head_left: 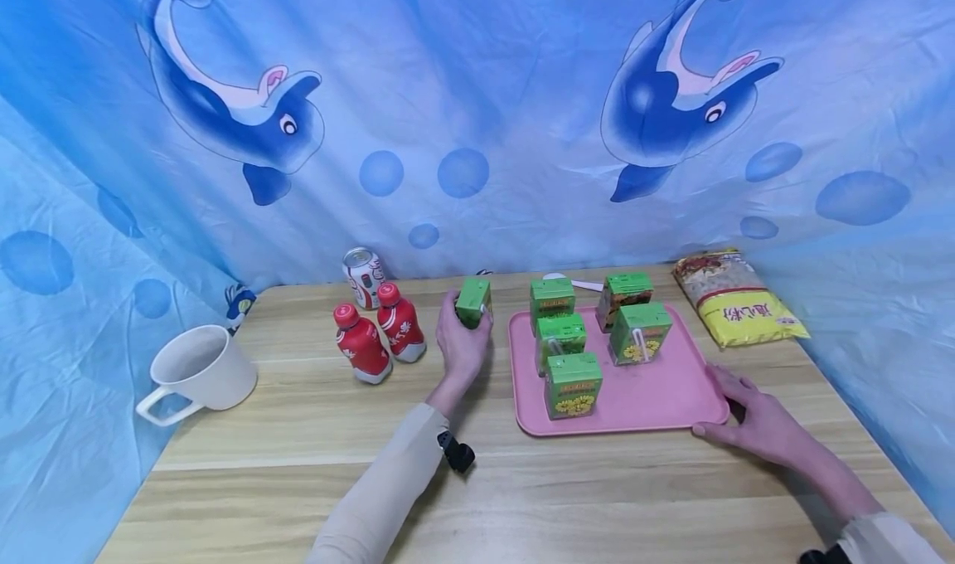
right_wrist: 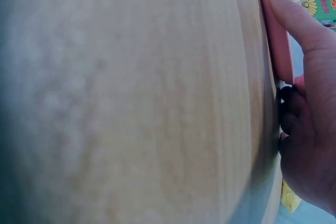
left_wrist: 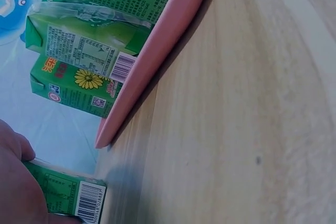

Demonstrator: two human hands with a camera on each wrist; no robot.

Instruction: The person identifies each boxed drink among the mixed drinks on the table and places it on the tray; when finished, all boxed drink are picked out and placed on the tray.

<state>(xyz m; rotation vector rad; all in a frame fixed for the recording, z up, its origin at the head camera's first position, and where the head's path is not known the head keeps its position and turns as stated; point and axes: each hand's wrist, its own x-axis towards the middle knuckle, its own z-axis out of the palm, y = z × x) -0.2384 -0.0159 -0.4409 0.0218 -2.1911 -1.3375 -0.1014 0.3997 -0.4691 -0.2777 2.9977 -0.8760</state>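
My left hand (head_left: 462, 342) grips a green drink carton (head_left: 473, 300) just left of the pink tray (head_left: 656, 402). In the left wrist view, the barcode on that carton (left_wrist: 65, 195) shows beyond my fingers. Several more green drink cartons stand upright on the tray, among them a front one (head_left: 573, 388) and one with a straw on its face (head_left: 640, 336). At the tray's front right corner, my right hand (head_left: 761, 419) holds the rim, thumb on the front side and fingers at the right. The right wrist view shows this thumb (right_wrist: 299, 22) against the rim; the fingertips are partly hidden.
Two red bottles (head_left: 363, 344) and a soda can (head_left: 363, 278) stand left of my left hand. A white mug (head_left: 205, 369) lies farther left. Behind the tray is a white spoon (head_left: 585, 284). A yellow food packet (head_left: 739, 299) lies at the back right.
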